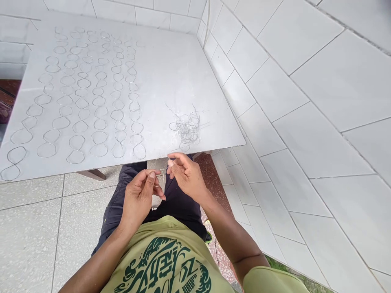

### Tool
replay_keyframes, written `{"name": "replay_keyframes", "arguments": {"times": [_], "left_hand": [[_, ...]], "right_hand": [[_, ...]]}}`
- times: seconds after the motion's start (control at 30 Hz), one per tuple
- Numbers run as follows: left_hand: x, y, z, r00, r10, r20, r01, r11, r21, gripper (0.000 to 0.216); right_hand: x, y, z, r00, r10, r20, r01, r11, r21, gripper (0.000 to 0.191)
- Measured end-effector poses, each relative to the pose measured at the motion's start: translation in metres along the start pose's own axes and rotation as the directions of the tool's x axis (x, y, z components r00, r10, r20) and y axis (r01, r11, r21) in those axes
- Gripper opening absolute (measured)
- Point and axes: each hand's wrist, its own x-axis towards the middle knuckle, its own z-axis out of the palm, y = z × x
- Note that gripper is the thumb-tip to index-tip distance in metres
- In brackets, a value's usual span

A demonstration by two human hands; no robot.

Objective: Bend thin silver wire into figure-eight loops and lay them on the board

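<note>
Between my two hands, just off the table's front edge and above my lap, is a thin wire (164,179) bent into a loop. My left hand (143,188) is closed, pinching one side of the wire between thumb and fingers. With thumb and index finger, my right hand (184,173) pinches the upper part of it. Part of the wire is hidden by the fingers. Beyond my right hand, a tangled pile of thin wire (187,129) lies on the white table (171,65).
Rows of figure-eight wire loops (99,118) cover the left half of the table. A white tiled wall (293,134) runs close along the right side, and another tiled wall (122,10) stands at the back. Speckled floor tiles (33,228) show below on the left.
</note>
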Motion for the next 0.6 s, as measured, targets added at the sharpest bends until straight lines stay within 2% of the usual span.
{"name": "replay_keyframes", "arguments": {"times": [0.07, 0.13, 0.27, 0.43, 0.6], "left_hand": [[0.002, 0.002, 0.002, 0.998, 0.033, -0.059, -0.035, 0.999, -0.036, 0.033], [0.005, 0.003, 0.005, 0.994, 0.061, -0.095, -0.068, 0.994, -0.080, 0.032], [0.006, 0.002, 0.008, 0.993, 0.055, -0.104, -0.068, 0.990, -0.121, 0.032], [0.005, 0.002, 0.003, 0.996, 0.024, -0.090, -0.025, 1.000, -0.015, 0.035], [0.005, 0.009, -0.013, 0.994, 0.100, -0.047, -0.096, 0.992, 0.084, 0.039]], "right_hand": [[-0.004, -0.003, 0.004, 0.999, 0.050, 0.002, -0.050, 0.998, 0.046, 0.027], [-0.008, -0.003, 0.009, 0.995, 0.080, 0.059, -0.085, 0.993, 0.084, 0.029], [-0.014, 0.002, 0.017, 0.994, 0.033, 0.107, -0.038, 0.998, 0.044, 0.029], [-0.012, 0.001, 0.014, 0.993, -0.031, 0.118, 0.038, 0.998, -0.057, 0.028], [-0.010, -0.003, 0.005, 0.980, -0.068, 0.187, 0.090, 0.989, -0.113, 0.029]]}}
